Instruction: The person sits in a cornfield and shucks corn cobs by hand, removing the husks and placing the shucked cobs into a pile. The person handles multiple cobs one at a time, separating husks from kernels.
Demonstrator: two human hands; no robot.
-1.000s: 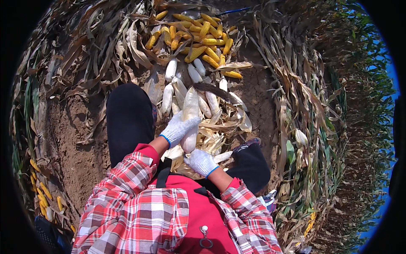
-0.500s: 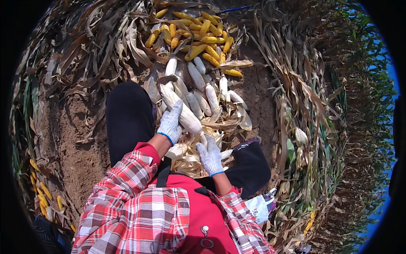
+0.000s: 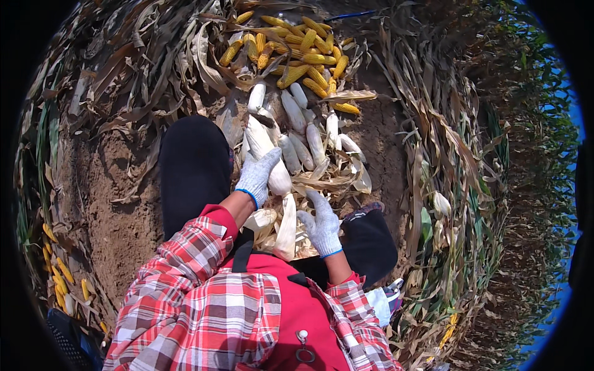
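Observation:
A pale, husk-covered ear of corn is gripped from its left side by my left hand, in a white knit glove with a blue cuff. Its dark tip points away from me. From its near end hangs a wide cream husk leaf. To the right of that leaf is my gloved right hand, thumb and fingers apart, with nothing seen in it. Just beyond the hands lie several pale ears in their husks. Loose husk leaves are heaped between my legs.
Bare yellow cobs lie piled at the far side. Dry stalks and leaves bank up on the right, with standing corn beyond. More yellow cobs lie at the lower left, beside brown soil. My bent knees flank the work.
The held ear has swung more upright, and a husk leaf now hangs from its near end. My right hand has shifted slightly right, its fingers spreading wider.

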